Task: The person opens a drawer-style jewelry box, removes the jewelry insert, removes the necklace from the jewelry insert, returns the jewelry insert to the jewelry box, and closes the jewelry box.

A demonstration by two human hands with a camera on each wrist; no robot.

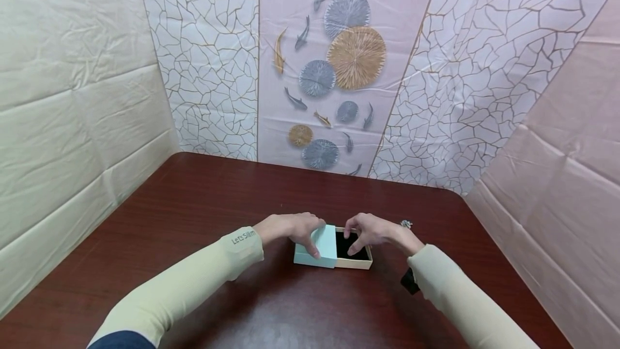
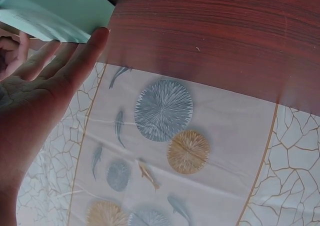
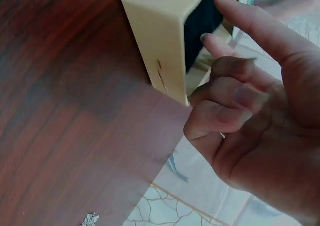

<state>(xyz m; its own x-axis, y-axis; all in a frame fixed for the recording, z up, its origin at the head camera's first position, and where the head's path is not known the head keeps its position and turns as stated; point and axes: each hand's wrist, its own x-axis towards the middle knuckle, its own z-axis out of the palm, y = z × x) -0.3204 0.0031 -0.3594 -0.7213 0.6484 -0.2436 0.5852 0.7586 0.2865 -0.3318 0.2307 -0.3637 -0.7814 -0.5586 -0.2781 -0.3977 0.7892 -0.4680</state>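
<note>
A small slide-out box lies on the table in the head view, its pale turquoise sleeve (image 1: 323, 244) on the left. Out of the sleeve's right side sticks a cream drawer (image 1: 353, 264) with a black lining (image 1: 343, 249). My left hand (image 1: 297, 228) holds the sleeve, thumb at the front and fingers at the back. Over the drawer is my right hand (image 1: 370, 230), thumb and index finger spread apart. In the right wrist view those two fingertips reach the black lining (image 3: 197, 41), while the other fingers are bent. A ribbon-like slit marks the drawer's end wall (image 3: 160, 61).
A small silvery piece (image 1: 406, 224) lies on the dark red-brown table (image 1: 232, 295), behind my right wrist. Patterned cloth (image 1: 208, 69) hangs along the table's back edge. Pale cloth walls (image 1: 72, 90) stand at both sides.
</note>
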